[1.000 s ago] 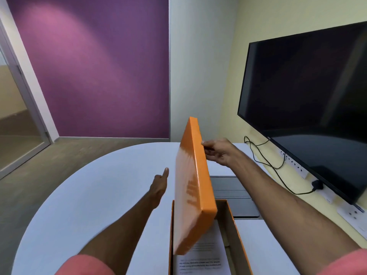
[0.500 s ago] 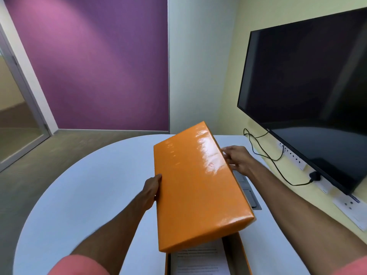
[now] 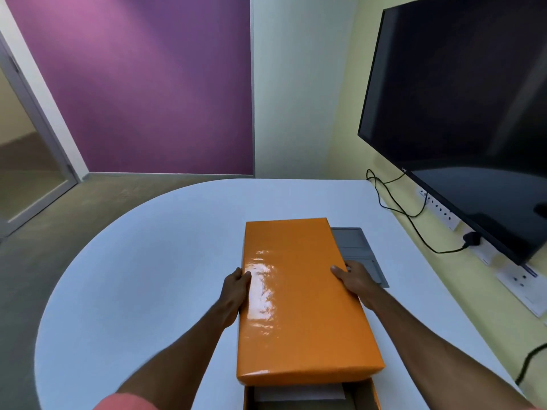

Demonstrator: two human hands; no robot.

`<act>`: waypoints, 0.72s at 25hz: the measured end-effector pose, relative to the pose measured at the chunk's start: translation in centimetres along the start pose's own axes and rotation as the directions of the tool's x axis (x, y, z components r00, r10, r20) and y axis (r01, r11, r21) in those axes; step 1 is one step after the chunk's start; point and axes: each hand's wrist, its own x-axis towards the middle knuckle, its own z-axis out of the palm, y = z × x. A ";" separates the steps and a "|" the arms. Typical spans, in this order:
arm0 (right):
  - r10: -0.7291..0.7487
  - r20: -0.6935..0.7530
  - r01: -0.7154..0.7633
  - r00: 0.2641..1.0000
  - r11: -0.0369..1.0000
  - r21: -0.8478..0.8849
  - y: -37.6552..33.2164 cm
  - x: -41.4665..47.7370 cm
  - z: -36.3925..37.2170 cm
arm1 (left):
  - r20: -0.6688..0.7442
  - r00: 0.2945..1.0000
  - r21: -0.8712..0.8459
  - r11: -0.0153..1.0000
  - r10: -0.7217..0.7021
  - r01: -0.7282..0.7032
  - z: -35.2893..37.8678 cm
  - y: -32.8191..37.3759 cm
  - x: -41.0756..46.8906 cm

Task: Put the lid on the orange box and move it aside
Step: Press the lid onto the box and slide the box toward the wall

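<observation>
A glossy orange lid (image 3: pixel 299 297) lies almost flat over the orange box (image 3: pixel 365 396), whose near end shows open below it with white paper inside. My left hand (image 3: pixel 235 288) grips the lid's left long edge. On the opposite long edge, my right hand (image 3: pixel 353 279) holds the lid with the thumb on top. The lid sits shifted away from me, so the box's near end stays uncovered.
The box stands on a white oval table (image 3: pixel 142 285). A grey flat panel (image 3: pixel 356 247) lies in the table just right of the lid. A large black TV (image 3: pixel 461 113) hangs on the right wall, with black cables (image 3: pixel 414 223) and wall sockets below it.
The lid swung down from standing on edge to lying nearly flat over the box. Both hands slid nearer along its long edges.
</observation>
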 end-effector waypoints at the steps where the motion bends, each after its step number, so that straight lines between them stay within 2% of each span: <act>1: 0.007 0.005 -0.007 1.000 1.000 -0.020 0.6 -0.1 0.2 | -0.006 1.000 0.021 1.000 -0.013 0.013 0.0 -0.6 -0.2; 8: 0.101 -0.007 -0.101 0.995 0.990 -0.104 3.8 -0.5 0.7 | 0.021 0.991 0.109 0.985 -0.134 0.131 1.3 -2.4 -0.6; 18: 0.212 -0.015 -0.212 0.977 0.967 -0.143 6.2 -1.5 1.3 | 0.005 0.989 0.167 0.975 -0.148 0.145 1.8 -3.9 -1.0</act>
